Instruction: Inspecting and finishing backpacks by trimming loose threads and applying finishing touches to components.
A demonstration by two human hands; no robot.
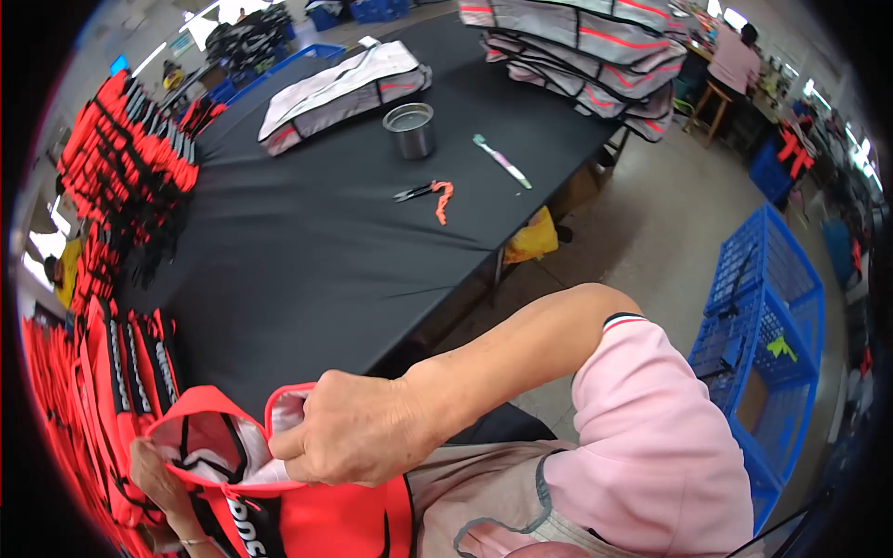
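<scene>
A red bag (344, 521) with a black panel and pale lining is held up in front of me, its mouth spread so that the inside shows. My right hand (358, 432) is closed on the rim at the right side of the mouth, knuckles upward. On the left, my left hand (160, 476) grips the other side of the rim, partly hidden by the fabric. Beyond the bag, small thread snips (413, 193) with an orange cloth strip tied on lie on the black table (279, 251). A toothbrush (502, 162) and a metal cup (410, 132) are farther back.
Stacked red bags (121, 363) crowd the left edge. A pale folded bag (344, 91) lies on the table's far part; a pile of similar ones (586, 60) stands at the far right. Blue plastic crates (763, 344) are on the floor to the right. A person (735, 60) sits farther off.
</scene>
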